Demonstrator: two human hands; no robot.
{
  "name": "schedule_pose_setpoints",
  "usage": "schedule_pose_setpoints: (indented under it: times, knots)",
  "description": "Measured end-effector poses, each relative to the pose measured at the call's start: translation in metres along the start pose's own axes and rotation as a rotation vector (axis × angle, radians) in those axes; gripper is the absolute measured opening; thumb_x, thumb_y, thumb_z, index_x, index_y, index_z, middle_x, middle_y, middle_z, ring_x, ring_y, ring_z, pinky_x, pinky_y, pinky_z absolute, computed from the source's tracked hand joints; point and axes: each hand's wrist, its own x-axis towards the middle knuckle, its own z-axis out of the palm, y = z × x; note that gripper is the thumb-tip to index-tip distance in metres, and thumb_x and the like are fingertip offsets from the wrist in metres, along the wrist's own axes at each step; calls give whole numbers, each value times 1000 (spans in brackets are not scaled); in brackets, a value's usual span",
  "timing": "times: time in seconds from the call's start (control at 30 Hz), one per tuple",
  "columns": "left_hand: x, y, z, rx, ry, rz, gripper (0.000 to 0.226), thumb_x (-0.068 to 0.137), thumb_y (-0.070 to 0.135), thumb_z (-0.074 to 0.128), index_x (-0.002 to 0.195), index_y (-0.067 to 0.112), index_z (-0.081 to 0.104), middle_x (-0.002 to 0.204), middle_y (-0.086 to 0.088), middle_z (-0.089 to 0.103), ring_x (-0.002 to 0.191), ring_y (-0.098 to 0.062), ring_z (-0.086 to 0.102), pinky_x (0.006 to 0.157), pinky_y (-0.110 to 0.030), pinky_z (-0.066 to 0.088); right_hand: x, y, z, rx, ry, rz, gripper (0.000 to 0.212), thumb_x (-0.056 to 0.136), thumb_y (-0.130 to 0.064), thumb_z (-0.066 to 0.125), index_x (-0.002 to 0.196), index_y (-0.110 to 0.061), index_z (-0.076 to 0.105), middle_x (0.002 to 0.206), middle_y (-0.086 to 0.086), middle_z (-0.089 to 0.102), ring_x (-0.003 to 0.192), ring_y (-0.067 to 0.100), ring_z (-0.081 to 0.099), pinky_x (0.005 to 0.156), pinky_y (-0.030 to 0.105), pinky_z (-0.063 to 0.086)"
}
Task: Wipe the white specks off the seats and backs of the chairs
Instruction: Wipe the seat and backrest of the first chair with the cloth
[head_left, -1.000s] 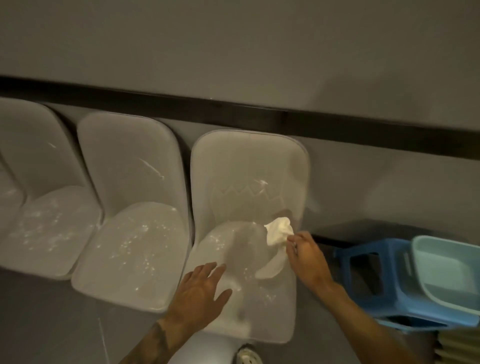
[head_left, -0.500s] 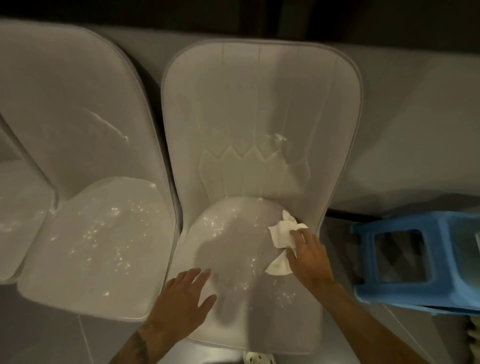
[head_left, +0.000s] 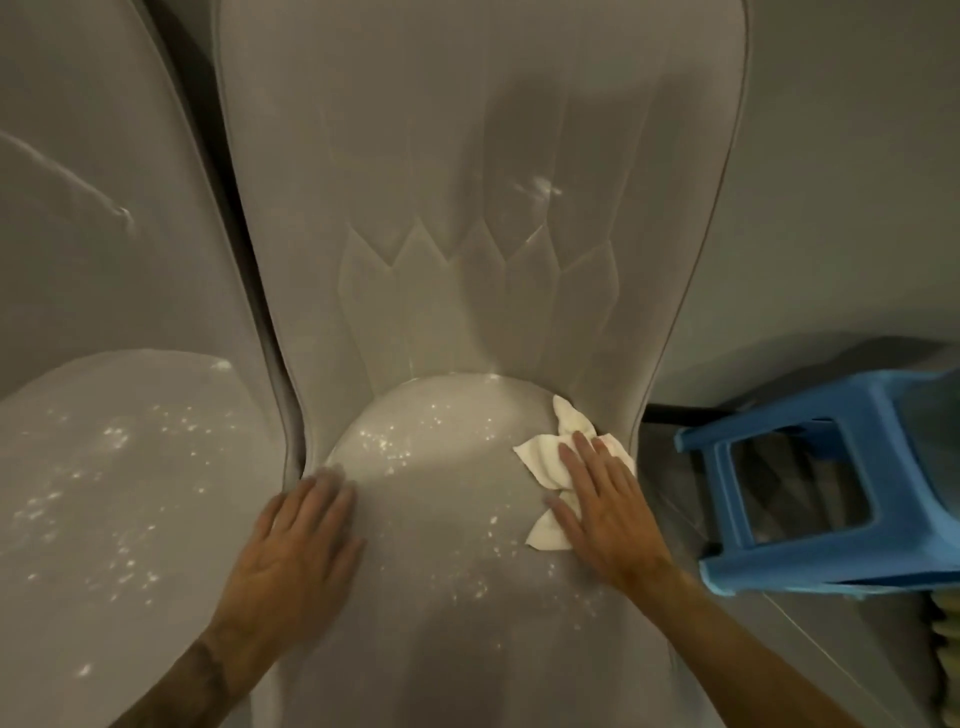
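Progress est.: early. Noted centre chair seat (head_left: 441, 525) w/ white specks (head_left: 387, 441) thick at rear-left and scattered twd front and rt. Cannot tell whether shadowed mid-seat is wiped or just dim, so judged first pass barely begun. Logged smear (head_left: 540, 186) on centre chair back (head_left: 457, 156), upper rt, not yet wiped. Logged left chair seat (head_left: 119, 499) heavily specked all over, plus long pale streak (head_left: 62, 174) on left chair back (head_left: 93, 270); judged both untouched. Located white cloth (head_left: 543, 457) at rt rear of centre seat, just beside crease where seat meets back, crumpled, edges sticking out past fingers. Recorded right hand (head_left: 610, 514) flat on cloth, fingers straight and close together, pressing it down, no pinch. Recorded left hand (head_left: 296, 545) flat on seat's left side, palm down, fingers straight, holding nothing; fingertips blurred, so cannot tell if sliding or bracing. Remaining, by judgement: most of this seat, its back, then whole of left chair. Containers: found none plainly in view. Noted blue stool (head_left: 727, 519) to rt of chair, open-sided, hollow, nothing seen inside. Spotted pale stacked items (head_left: 944, 623) below stool at frame edge; too cropped to ID. Cannot tell if anything sits atop stool: cut off, blurred.
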Motion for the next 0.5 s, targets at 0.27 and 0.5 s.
schedule_pose_setpoints:
  times: [0.27,0.5]
  knots:
    - [12,-43,47,-59,125,63,79,100,64,-2,164,21,18,172,0,19,158,-20,19,128,-36,4,35,-15,19,26,143,63,56,105,-45,17,158,-26,22,167,-2,9,154,21,10,126,34,6]
    - [14,-47,69,-84,290,96,68,105,53,19,158,16,40,164,0,39,149,-21,40,123,-42,24,29,-2,13,-5,208,-74,48,107,-37,36,153,-23,38,163,-1,25,149,17,27,124,25,9]
